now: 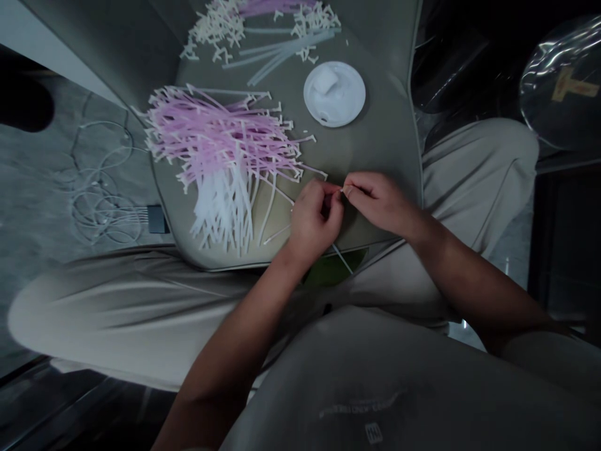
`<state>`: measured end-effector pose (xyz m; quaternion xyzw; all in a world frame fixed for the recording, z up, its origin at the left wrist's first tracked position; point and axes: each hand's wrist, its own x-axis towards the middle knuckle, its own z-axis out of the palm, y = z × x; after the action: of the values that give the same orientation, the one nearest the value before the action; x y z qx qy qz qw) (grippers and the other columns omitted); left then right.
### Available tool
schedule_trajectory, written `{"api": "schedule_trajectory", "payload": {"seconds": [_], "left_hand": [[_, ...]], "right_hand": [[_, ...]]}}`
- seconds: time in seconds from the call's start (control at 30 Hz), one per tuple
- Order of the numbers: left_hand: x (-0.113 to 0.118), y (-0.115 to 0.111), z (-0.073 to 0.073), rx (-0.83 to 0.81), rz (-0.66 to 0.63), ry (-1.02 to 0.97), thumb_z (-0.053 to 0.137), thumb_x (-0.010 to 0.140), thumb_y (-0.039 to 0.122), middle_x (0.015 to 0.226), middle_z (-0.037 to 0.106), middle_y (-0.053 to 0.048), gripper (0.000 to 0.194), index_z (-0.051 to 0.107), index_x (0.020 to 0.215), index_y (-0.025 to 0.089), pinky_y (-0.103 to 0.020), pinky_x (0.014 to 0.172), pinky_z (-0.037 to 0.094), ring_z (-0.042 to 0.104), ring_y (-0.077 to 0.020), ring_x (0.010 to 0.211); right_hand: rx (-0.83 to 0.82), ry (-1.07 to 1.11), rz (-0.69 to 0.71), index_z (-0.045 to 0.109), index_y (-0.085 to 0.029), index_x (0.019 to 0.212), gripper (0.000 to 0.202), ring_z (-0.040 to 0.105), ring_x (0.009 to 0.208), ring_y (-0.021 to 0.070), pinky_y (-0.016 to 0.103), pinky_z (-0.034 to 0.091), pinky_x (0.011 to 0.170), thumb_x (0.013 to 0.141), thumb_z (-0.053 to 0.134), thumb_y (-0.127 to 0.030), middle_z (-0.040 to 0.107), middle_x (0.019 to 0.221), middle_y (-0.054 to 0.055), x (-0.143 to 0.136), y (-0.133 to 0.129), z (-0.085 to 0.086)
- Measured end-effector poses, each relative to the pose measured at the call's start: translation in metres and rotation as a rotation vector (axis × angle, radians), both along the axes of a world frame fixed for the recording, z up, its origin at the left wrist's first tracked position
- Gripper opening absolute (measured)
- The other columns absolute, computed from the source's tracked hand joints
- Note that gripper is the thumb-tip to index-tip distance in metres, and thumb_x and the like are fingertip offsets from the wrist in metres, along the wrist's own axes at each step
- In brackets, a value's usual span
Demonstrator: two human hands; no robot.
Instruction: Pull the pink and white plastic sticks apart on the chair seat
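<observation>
My left hand [315, 216] and my right hand [375, 199] meet fingertip to fingertip over the front part of the grey seat [385, 150]. Both are closed in a pinch. A tiny white piece shows between the fingertips; its shape is too small to tell. Below my left hand a thin white tube [342, 259] sticks out over the seat's front edge. Left of the hands lies a big pile of pink tubes with white ends [220, 134]. Plain white tubes [225, 210] lie at the pile's near side. Behind my hands stands a round white dish [347, 103] with a white lump [325, 80] in it.
At the back of the seat are small white connectors [218, 28] and loose clear tubes [286, 51]. Coiled cables [101, 194] with a dark block [157, 219] lie on the floor at left. A clear plastic-wrapped round object [563, 94] is at far right.
</observation>
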<state>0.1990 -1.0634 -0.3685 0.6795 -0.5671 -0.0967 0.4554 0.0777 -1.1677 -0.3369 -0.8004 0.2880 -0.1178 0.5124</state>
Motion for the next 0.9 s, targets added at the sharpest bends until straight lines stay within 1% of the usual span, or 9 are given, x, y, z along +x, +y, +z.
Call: {"api": "schedule_trajectory", "payload": {"seconds": [0.17,0.27,0.37,0.6,0.8,0.9], "left_hand": [[0.001,0.003,0.000,0.019,-0.005,-0.096,0.053,0.093,0.020,0.081,0.060,-0.001,0.004,0.056,0.091,0.019,-0.026,0.069,0.044,0.057,-0.0125,0.075],[0.004,0.004,0.001,0.030,-0.042,-0.165,0.049,0.094,0.019,0.085,0.062,-0.003,0.006,0.056,0.095,0.019,-0.027,0.070,0.045,0.058,-0.0144,0.080],[0.007,0.003,0.003,0.043,-0.069,-0.237,0.047,0.094,0.019,0.085,0.061,-0.005,0.010,0.056,0.096,0.017,-0.028,0.069,0.044,0.058,-0.0158,0.080],[0.009,0.002,0.004,0.081,-0.091,-0.287,0.042,0.098,0.023,0.087,0.062,-0.006,0.018,0.058,0.096,0.016,-0.029,0.072,0.044,0.058,-0.0167,0.081],[0.012,0.003,0.006,0.028,-0.108,-0.279,0.046,0.098,0.024,0.092,0.065,-0.006,0.018,0.061,0.104,0.017,-0.029,0.075,0.046,0.061,-0.0160,0.085],[0.014,0.004,0.007,0.035,-0.125,-0.284,0.046,0.098,0.026,0.090,0.065,-0.005,0.019,0.062,0.104,0.018,-0.029,0.075,0.047,0.061,-0.0156,0.084]], "right_hand": [[-0.009,0.028,0.005,0.047,-0.018,0.065,0.024,0.040,0.063,0.0102,0.027,0.028,0.061,0.089,0.044,-0.021,0.045,0.063,-0.004,0.000,0.000,0.002],[-0.013,0.046,0.014,0.046,-0.018,0.065,0.024,0.040,0.064,0.0104,0.027,0.029,0.062,0.089,0.044,-0.020,0.044,0.063,-0.004,0.001,0.000,0.004],[-0.019,0.054,0.024,0.045,-0.019,0.066,0.023,0.040,0.064,0.0106,0.027,0.029,0.063,0.090,0.044,-0.021,0.045,0.064,-0.003,0.001,-0.001,0.004],[-0.013,0.040,0.045,0.046,-0.019,0.069,0.023,0.040,0.065,0.0108,0.027,0.030,0.063,0.091,0.044,-0.023,0.046,0.066,-0.003,-0.001,-0.003,-0.001],[0.146,0.010,0.089,0.048,-0.018,0.070,0.025,0.041,0.067,0.0105,0.026,0.031,0.065,0.093,0.043,-0.027,0.047,0.067,-0.004,-0.005,-0.011,0.002],[0.188,-0.016,0.139,0.049,-0.018,0.070,0.025,0.041,0.067,0.0097,0.026,0.030,0.065,0.093,0.044,-0.027,0.045,0.067,-0.004,-0.007,-0.014,0.004]]}}
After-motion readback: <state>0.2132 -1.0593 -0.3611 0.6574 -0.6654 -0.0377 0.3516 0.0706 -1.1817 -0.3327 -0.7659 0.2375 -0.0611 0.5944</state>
